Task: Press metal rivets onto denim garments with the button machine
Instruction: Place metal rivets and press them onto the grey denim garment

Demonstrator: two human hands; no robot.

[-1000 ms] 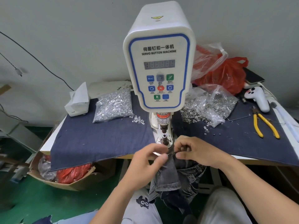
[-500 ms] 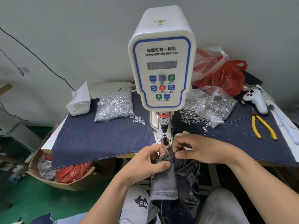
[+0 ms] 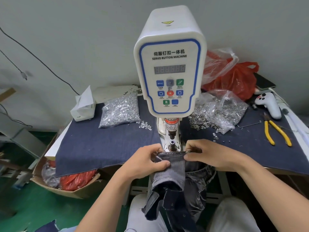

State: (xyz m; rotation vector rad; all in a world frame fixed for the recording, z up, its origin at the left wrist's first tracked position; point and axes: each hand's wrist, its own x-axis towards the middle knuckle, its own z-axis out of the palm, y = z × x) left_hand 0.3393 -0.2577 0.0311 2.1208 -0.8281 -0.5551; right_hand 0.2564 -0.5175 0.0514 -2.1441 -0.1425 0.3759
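The person sits at the front edge of the desk (image 3: 103,148), which is covered in flat, dark blue denim cloth. The step in hand looks like lining up a folded hem under the press. To do it well, I'd say the edge wants to stay taut and level between both grips, the spot to be riveted set squarely over the lower die, and the fingertips kept out to the sides before the ram drops.

At the far left corner sits a crumpled white tissue box (image 3: 82,107). Beside it lies a clear soft bag of shiny silver rivets (image 3: 120,113), a few spilled loose next to it.

The left hand (image 3: 145,162) pinches the denim garment (image 3: 172,166), thumb on top and fingers curled under the fold. The cloth is a washed grey-black, ribbed at its stitched edge, and hangs limp off the front edge into the lap.

In the middle stands the button machine (image 3: 169,64), smooth white plastic with a blue-trimmed panel; its small steel lower die (image 3: 172,143) sits just behind the hem, between the hands.

The right hand (image 3: 205,154) grips the hem's other end, fingers curled tight over it.

Further right is a torn bag of ring-shaped metal caps (image 3: 219,111), then yellow-handled pliers (image 3: 275,133) near the right edge.
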